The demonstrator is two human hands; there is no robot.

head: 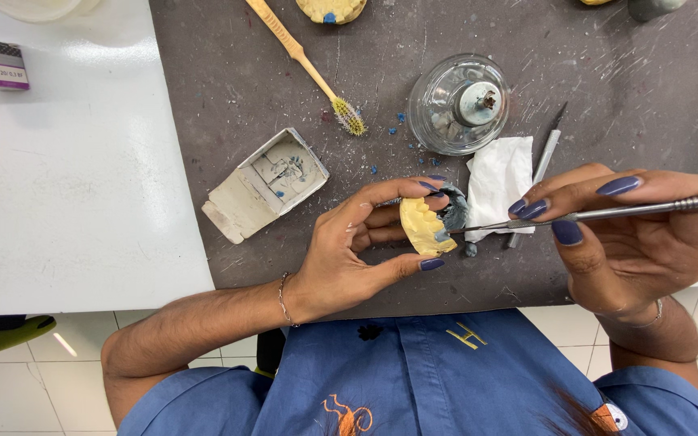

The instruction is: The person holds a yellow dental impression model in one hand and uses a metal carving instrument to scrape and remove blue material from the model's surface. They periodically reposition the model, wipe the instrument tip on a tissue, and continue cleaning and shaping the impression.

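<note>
Your left hand (357, 250) comes in from the lower left, forearm bare and angled up toward the middle, a thin bracelet at the wrist. Its thumb and fingers curl into a ring, fingertips pinched together at the right. Your right hand (624, 234) enters from the lower right, wrist bent, palm turned toward you. Its thumb, index and middle fingers close in a pen-like pinch pointing left, toward your left fingertips, near but apart.

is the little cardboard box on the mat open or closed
Open. The small box lies on the dark mat with its flap folded out to the lower left, and its smeared inside faces up.
</note>
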